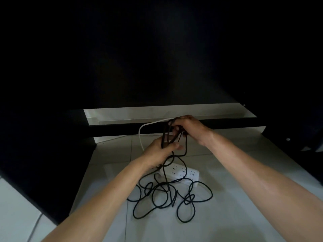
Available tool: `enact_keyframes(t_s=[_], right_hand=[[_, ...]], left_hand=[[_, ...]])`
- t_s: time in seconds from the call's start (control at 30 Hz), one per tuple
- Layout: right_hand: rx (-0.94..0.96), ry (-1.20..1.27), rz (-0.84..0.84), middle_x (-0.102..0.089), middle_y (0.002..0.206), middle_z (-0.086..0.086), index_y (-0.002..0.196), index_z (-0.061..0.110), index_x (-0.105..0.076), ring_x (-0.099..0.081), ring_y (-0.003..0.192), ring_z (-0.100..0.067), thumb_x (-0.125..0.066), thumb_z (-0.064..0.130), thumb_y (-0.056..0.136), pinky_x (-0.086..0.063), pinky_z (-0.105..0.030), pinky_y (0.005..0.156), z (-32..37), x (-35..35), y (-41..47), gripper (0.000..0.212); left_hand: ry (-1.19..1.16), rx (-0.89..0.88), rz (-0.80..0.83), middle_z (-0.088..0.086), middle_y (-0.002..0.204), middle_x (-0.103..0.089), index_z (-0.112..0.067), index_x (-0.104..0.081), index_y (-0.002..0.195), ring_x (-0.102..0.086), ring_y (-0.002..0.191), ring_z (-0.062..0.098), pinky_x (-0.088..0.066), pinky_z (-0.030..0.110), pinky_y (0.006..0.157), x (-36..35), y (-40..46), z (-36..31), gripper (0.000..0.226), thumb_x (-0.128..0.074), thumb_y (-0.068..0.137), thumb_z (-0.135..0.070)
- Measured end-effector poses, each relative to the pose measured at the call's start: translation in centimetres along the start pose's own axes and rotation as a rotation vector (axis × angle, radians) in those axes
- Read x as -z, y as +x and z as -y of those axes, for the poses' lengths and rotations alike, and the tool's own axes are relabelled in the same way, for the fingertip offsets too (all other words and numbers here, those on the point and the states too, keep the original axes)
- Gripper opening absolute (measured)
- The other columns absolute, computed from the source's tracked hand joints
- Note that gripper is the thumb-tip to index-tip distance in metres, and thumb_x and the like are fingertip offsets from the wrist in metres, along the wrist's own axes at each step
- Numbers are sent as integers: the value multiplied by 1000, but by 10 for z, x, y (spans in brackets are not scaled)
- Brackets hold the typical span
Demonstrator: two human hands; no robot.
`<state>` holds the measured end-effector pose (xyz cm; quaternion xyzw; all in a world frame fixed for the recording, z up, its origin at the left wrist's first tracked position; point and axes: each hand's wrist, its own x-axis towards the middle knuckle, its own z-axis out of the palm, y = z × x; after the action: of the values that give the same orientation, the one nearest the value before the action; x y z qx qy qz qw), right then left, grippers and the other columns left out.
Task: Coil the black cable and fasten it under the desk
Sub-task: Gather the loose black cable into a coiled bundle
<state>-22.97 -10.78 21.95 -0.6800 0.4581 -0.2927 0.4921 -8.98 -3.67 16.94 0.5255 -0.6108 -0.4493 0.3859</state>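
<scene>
A long black cable (158,198) lies in tangled loops on the pale tiled floor, and part of it rises into both hands. My left hand (160,151) pinches several gathered strands from below. Just above and to the right, my right hand (187,127) grips the top of the same loops. The dark underside of the desk (139,49) fills the upper half of the view. A black crossbar (227,125) runs behind the hands.
A white power strip (188,173) lies on the floor under the hanging cable. Its white cord (141,135) curves up behind the hands. Dark desk side panels (43,163) stand left and right. Light tile floor (227,206) spreads in front.
</scene>
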Motion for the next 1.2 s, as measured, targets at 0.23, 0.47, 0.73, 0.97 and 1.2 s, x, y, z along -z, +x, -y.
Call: enact_keyframes(t_s=[0.23,0.47,0.73,0.97,1.2], right_hand=[[-45,196,11,-66,65,-5,98,13,-61,-61,57,-17,-49,19,102,-48,-27,53,-3,-1,4,14],[-49,277,-29,-57,64,-2,89,16,-59,-51,60,-15,-49,12,101,-44,-26,54,-4,-10,12,16],[-16,140,50,-67,79,2,98,22,-64,-62,83,-15,-60,20,94,-45,-36,78,-11,-4,15,7],[-137,262,279,-66,114,-15,135,13,-55,-63,107,-31,-58,52,89,-38,-56,111,-30,-12,2,60],[-273,183,637,-70,101,-19,141,21,-46,-66,109,-32,-31,78,90,-43,-44,106,-65,-64,-29,78]], left_hand=[[-90,45,59,-6,116,-72,-23,-56,134,-63,83,23,-48,39,92,-4,-5,-6,37,-48,100,-35],[-93,129,43,19,110,-69,-29,-62,126,-63,91,43,-41,21,47,-12,3,2,35,-51,97,-45],[-25,65,12,-11,66,-62,-19,-64,94,-63,82,4,-41,23,85,-10,4,10,30,-38,104,-29],[-445,125,-139,-1,58,-37,-14,-52,90,-41,41,7,-45,25,45,1,3,5,24,-39,104,-30],[-672,179,-339,-1,53,-48,-18,-53,93,-45,41,16,-37,26,43,18,12,7,17,-49,99,-34]])
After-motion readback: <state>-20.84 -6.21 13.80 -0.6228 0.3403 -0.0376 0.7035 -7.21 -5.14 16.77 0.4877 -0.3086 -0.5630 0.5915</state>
